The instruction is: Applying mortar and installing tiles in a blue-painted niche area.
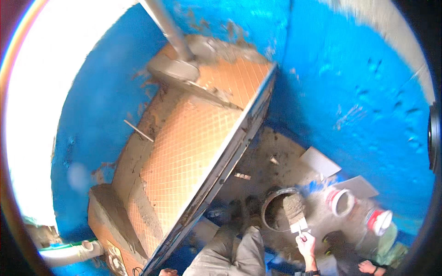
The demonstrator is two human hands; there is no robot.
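Observation:
My right hand (pixel 305 244) is closed round the handle of a trowel (pixel 299 225). Wet grey mortar (pixel 293 206) lies heaped on its blade, above the right rim of a round black bucket (pixel 263 212). More mortar shows inside the bucket. Only a small part of my left hand (pixel 168 272) enters at the lower edge, near the bottom end of the panel's metal edge; its fingers are too cut off to read. Ahead and to the left lies a large orange-brown panel with a grid pattern (pixel 195 147), with grey mortar spread along its far side.
A grey pipe (pixel 168 30) rises from the mortar at the panel's far end. Blue walls (pixel 359 92) curve around. Two red-and-white tubs (pixel 343 202) (pixel 380 222) and flat grey tiles (pixel 320 162) are at the right. Another person's hand (pixel 367 267) is at the lower right.

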